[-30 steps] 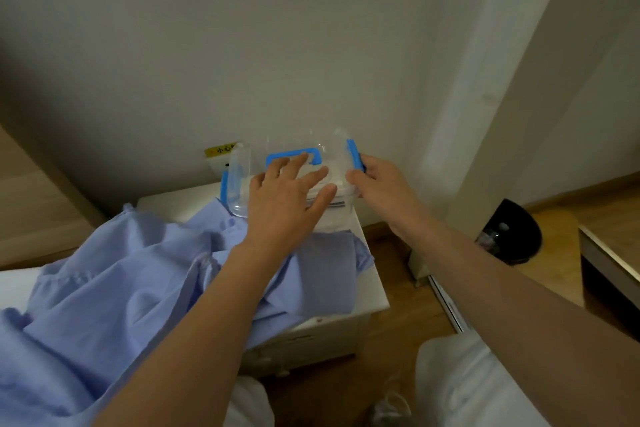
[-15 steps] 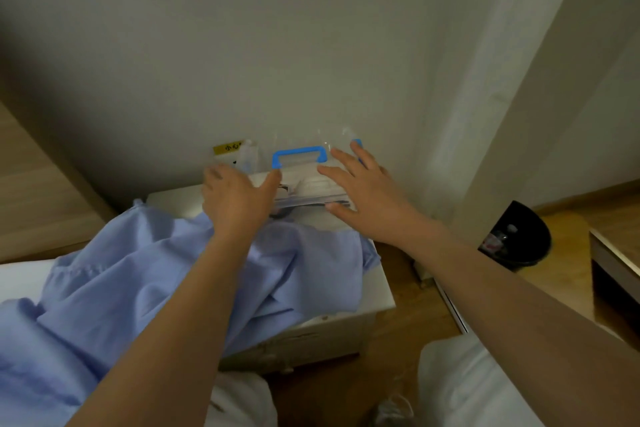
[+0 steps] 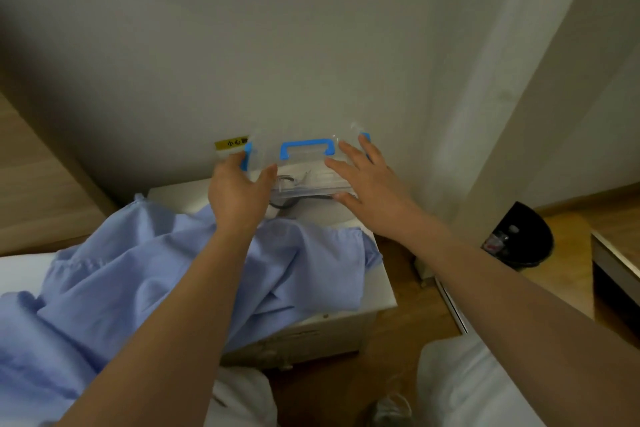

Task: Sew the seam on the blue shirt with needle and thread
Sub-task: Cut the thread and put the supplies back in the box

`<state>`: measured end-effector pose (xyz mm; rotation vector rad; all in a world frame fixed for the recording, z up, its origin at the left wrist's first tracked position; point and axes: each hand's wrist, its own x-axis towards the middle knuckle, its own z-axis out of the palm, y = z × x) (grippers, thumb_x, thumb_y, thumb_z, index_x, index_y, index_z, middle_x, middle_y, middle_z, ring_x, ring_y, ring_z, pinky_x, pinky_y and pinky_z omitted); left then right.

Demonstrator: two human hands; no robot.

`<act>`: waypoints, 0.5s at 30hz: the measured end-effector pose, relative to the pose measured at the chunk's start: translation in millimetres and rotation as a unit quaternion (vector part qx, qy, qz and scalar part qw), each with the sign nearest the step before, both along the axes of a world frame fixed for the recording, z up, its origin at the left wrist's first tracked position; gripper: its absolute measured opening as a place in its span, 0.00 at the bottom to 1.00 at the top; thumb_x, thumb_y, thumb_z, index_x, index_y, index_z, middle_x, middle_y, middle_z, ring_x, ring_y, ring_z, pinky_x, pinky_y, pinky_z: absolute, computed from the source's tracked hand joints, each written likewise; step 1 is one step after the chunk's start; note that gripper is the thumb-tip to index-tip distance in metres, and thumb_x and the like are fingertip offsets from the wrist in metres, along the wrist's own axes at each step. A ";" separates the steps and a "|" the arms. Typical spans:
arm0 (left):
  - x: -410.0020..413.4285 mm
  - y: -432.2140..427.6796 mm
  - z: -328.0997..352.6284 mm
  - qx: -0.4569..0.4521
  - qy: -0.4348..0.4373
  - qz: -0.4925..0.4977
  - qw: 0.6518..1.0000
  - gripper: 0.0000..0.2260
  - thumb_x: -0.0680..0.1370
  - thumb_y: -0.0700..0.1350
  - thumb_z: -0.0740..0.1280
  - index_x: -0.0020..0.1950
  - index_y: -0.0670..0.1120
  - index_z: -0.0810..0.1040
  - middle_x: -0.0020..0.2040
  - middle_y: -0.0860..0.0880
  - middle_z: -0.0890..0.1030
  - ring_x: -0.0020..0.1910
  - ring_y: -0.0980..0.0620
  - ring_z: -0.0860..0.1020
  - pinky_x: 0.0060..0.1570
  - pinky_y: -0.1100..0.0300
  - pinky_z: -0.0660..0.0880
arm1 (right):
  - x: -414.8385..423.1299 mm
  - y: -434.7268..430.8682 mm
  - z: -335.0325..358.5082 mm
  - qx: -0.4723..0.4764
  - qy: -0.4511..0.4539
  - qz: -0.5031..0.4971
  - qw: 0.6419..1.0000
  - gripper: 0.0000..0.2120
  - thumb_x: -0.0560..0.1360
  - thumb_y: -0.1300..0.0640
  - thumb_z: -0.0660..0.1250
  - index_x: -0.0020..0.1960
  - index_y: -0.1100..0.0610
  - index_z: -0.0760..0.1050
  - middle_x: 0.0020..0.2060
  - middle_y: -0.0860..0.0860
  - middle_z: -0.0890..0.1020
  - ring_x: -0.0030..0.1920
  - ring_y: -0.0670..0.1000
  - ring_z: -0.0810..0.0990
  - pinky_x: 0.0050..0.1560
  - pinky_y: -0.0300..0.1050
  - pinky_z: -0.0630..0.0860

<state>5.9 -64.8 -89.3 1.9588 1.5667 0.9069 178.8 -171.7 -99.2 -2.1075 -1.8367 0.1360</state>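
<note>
- On the white nightstand [image 3: 379,288], hard against the grey wall [image 3: 277,45]: a clear box [image 3: 311,184] with a blue handle [image 3: 307,148] on top and blue latches at both ends.
- Left hand [image 3: 239,198] grips the box's left end. The fingers curl round the left latch [image 3: 248,159] and the thumb lies across the front face.
- Right hand [image 3: 370,191] lies on the right half of the box with its fingers straight and spread. The fingertips reach up near the right latch [image 3: 364,136], and the thumb sits along the lower front edge. It rests flat on the box rather than clasping it.
- Box contents show only dimly through the plastic: something dark and curved, and some pale flat pieces. I cannot tell whether needle or thread is among them.
- Blue shirt [image 3: 173,281] lies rumpled over the front part of the nightstand top, just short of the box. It hangs over the near edge and trails down to the lower left under the left forearm.
- No seam can be picked out among the folds.
- A yellow label [image 3: 230,143] with dark characters is on the wall just behind the box's left end.
- A black bin [image 3: 523,236] stands on the wooden floor [image 3: 408,274] to the right, well apart from the nightstand, with some litter inside.
- The person's white-clad knees [image 3: 460,385] show at the bottom edge.
</note>
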 end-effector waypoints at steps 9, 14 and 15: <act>-43.4 4.6 18.9 -0.022 0.171 -0.080 0.982 0.28 0.77 0.57 0.65 0.73 0.45 0.67 0.69 0.39 0.71 0.67 0.39 0.68 0.65 0.48 0.65 | -46.5 8.0 30.8 0.139 0.048 0.094 0.985 0.34 0.71 0.57 0.67 0.76 0.53 0.62 0.77 0.55 0.56 0.75 0.57 0.56 0.71 0.52 0.57; -97.2 -6.1 40.5 -0.082 0.377 -0.025 0.922 0.32 0.73 0.66 0.65 0.72 0.54 0.66 0.72 0.41 0.65 0.70 0.37 0.62 0.68 0.43 0.61 | -109.8 6.1 24.3 -0.100 0.010 0.207 0.973 0.49 0.69 0.40 0.72 0.79 0.44 0.43 0.78 0.52 0.43 0.75 0.58 0.57 0.66 0.56 0.68; -114.7 -12.3 43.3 -0.093 0.389 -0.016 0.916 0.33 0.71 0.68 0.65 0.72 0.56 0.66 0.73 0.42 0.62 0.71 0.37 0.60 0.69 0.41 0.59 | -121.3 6.1 23.4 -0.154 -0.022 0.210 0.965 0.54 0.68 0.39 0.73 0.77 0.43 0.36 0.78 0.52 0.37 0.76 0.59 0.54 0.68 0.57 0.66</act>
